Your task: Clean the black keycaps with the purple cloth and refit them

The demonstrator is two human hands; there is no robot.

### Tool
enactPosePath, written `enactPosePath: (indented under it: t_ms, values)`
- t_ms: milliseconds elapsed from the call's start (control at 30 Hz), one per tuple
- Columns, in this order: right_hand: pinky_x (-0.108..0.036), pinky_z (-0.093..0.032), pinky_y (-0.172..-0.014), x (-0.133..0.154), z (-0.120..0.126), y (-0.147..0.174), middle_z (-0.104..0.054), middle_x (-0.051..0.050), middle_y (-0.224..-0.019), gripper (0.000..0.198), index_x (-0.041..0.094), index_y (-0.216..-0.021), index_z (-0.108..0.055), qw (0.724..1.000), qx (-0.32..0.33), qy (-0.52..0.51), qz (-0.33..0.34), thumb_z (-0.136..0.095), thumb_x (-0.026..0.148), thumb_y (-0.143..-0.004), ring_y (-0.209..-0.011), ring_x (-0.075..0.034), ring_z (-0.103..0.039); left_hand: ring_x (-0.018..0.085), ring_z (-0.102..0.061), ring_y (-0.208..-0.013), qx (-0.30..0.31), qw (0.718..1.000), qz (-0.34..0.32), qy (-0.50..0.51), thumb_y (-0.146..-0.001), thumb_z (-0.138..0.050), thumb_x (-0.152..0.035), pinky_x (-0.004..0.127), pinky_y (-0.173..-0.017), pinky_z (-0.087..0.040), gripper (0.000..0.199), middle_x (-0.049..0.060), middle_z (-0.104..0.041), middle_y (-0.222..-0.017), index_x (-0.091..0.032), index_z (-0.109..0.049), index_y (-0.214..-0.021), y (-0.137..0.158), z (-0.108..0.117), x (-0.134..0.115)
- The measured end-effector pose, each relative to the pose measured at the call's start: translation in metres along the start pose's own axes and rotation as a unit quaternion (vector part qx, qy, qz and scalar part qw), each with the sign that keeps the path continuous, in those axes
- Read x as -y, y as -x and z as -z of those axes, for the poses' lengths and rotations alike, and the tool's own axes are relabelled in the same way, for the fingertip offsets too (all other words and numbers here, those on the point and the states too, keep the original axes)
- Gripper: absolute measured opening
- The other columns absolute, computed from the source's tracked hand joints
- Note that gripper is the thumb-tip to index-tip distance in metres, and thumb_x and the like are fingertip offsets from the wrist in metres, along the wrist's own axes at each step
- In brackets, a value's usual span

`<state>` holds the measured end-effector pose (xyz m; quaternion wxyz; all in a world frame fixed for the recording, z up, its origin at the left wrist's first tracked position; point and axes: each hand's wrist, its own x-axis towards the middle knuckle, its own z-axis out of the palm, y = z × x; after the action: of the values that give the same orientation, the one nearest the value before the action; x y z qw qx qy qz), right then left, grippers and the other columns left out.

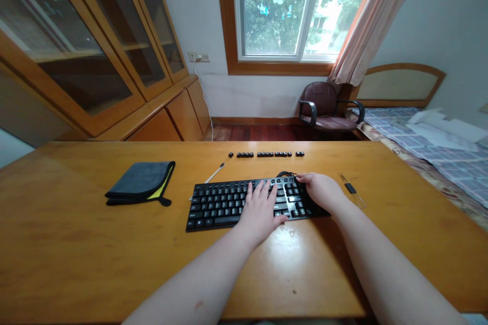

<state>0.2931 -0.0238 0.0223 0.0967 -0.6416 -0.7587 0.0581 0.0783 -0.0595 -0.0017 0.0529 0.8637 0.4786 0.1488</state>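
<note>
A black keyboard (218, 207) lies on the wooden table in front of me. My left hand (259, 210) rests across its middle, palm down with the fingers spread over the keys. At the keyboard's upper right, my right hand (320, 190) has its fingertips drawn together by the top row. Whatever may be between those fingertips is hidden. The top row shows bare key posts without caps. Several loose black keycaps (266, 154) stand in a line behind the keyboard. A wire keycap puller (350, 188) with a dark handle lies right of my right hand.
A white toothbrush (214, 173) with a dark head lies partly behind the keyboard. To the left is a folded grey and yellow cloth (139, 181). A coiled black cable (285, 173) sits behind the keyboard. Beyond the table (76, 244) stands an armchair (322, 104).
</note>
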Motion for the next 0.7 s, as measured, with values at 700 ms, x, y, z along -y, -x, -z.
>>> enactPosePath:
  t_ms: [700]
  values:
    - [-0.03,-0.042,-0.084,-0.067,-0.011,-0.108,-0.059,-0.009,-0.118,0.047,0.023,-0.118,-0.057,0.993,-0.005,-0.025,-0.113,-0.062,0.026,-0.071,-0.102,-0.025,-0.057,0.03,-0.022,-0.131,0.009,1.0,-0.014,0.006,-0.072,-0.045,-0.065,0.053,-0.108,-0.005,0.081,0.013,-0.032,-0.141,-0.018,-0.029,-0.136,-0.004,0.001,0.007]
